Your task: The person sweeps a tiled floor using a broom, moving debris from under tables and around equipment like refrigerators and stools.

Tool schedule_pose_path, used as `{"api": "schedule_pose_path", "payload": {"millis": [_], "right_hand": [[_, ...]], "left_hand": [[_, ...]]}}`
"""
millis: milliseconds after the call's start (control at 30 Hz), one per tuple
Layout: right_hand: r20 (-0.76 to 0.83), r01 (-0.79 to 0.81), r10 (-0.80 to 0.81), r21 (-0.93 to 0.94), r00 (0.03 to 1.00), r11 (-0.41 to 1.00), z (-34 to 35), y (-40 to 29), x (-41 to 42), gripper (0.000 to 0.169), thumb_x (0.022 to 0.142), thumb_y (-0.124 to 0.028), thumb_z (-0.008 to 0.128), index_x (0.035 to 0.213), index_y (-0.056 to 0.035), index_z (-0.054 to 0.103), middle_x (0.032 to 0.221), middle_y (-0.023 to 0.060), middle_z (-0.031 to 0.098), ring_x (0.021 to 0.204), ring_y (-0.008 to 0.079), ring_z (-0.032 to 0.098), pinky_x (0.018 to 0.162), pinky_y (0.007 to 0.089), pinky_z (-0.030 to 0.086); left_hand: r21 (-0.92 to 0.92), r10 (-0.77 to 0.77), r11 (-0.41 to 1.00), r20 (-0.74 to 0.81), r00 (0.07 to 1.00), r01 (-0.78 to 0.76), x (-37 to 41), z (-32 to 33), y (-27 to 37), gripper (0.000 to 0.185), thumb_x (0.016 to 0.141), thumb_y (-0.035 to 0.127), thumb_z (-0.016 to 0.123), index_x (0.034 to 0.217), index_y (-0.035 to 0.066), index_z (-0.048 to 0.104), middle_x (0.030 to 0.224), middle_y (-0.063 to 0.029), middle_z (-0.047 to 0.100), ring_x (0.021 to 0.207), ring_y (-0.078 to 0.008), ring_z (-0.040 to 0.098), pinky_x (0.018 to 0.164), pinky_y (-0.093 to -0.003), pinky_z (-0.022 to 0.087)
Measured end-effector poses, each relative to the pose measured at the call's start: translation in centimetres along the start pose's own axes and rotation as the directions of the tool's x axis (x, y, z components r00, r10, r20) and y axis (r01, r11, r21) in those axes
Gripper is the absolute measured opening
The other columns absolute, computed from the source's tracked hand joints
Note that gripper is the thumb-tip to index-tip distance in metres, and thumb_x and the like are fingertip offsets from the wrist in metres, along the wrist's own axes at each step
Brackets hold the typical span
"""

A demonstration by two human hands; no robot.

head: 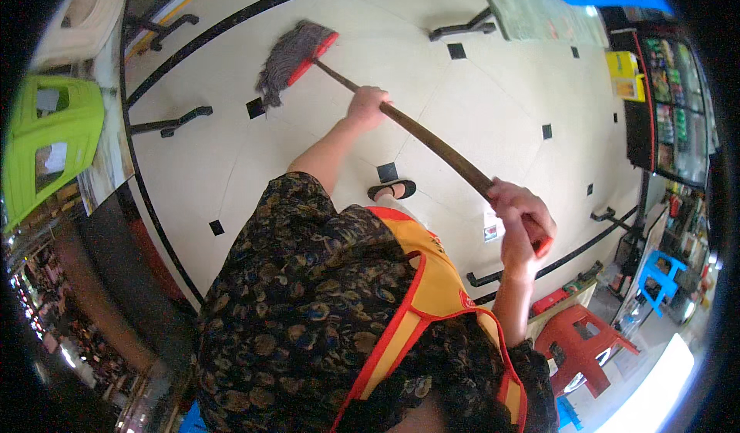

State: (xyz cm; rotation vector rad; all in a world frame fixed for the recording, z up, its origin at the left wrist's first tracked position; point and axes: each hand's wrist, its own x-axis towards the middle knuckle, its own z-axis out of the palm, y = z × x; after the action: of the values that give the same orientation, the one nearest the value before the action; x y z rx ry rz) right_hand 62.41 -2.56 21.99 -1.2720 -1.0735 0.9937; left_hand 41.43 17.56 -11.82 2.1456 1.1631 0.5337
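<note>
A mop rests with its grey string head on the pale tiled floor. A red holder joins the strands to a long wooden handle, which slants across in front of my body. My left hand is wrapped around the handle's lower part, nearer the mop head. At the upper end, my right hand grips the handle close to its orange-red tip. One foot in a black sandal shows on the floor below the handle.
Black metal table legs jut over the floor at the left, with more at the top. A green plastic stool sits on a left tabletop. A red stool and a blue stool stand right, below a drinks fridge.
</note>
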Motion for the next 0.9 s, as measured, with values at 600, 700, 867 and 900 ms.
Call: {"api": "schedule_pose_path", "payload": {"millis": [600, 700, 867, 900], "right_hand": [[-0.038, 0.511, -0.551, -0.323, 0.834, 0.796, -24.2, -19.4, -10.2, 0.026, 0.09, -0.03, 0.066, 0.076, -0.0096, 0.058, 0.063, 0.004, 0.058, 0.052, 0.0215, 0.054, 0.052, 0.0373, 0.047], [0.077, 0.588, -0.587, -0.227, 0.806, 0.777, -27.2, -20.4, -9.5, 0.027, 0.091, -0.036, 0.067, 0.077, -0.0156, 0.058, 0.062, -0.003, 0.058, 0.052, 0.0133, 0.055, 0.057, 0.0299, 0.051], [0.464, 0.535, -0.579, 0.239, 0.671, 0.811, -33.4, -17.4, -0.9, 0.021, 0.087, -0.025, 0.072, 0.077, -0.0107, 0.06, 0.063, 0.0022, 0.061, 0.058, 0.019, 0.064, 0.052, 0.0355, 0.052], [0.452, 0.481, -0.527, 0.222, 0.72, 0.848, -33.9, -16.4, 1.1, 0.018, 0.086, -0.021, 0.072, 0.078, -0.0102, 0.06, 0.063, 0.0032, 0.062, 0.058, 0.021, 0.065, 0.054, 0.0356, 0.053]], "left_hand": [[-0.332, 0.641, 0.767, 0.363, 0.677, -0.549, 4.6, 12.9, 38.4, 0.021, 0.075, 0.028, 0.065, 0.062, 0.012, 0.06, 0.063, -0.011, 0.063, 0.062, -0.0363, 0.064, 0.058, -0.0488, 0.05], [-0.314, 0.653, 0.748, 0.194, 0.732, -0.584, 6.1, 10.5, 38.8, 0.021, 0.074, 0.023, 0.067, 0.06, 0.011, 0.058, 0.059, -0.011, 0.06, 0.058, -0.0339, 0.063, 0.056, -0.0469, 0.049], [-0.118, 0.5, 0.862, 0.049, 0.864, -0.493, 9.1, 8.6, 36.9, 0.021, 0.073, 0.019, 0.071, 0.059, 0.01, 0.059, 0.06, -0.0102, 0.062, 0.057, -0.0326, 0.062, 0.056, -0.0458, 0.049], [-0.098, 0.47, 0.877, -0.03, 0.882, -0.471, 9.9, 8.7, 36.3, 0.027, 0.076, 0.018, 0.07, 0.055, 0.01, 0.054, 0.057, -0.0119, 0.059, 0.054, -0.0343, 0.06, 0.055, -0.0453, 0.048]]}}
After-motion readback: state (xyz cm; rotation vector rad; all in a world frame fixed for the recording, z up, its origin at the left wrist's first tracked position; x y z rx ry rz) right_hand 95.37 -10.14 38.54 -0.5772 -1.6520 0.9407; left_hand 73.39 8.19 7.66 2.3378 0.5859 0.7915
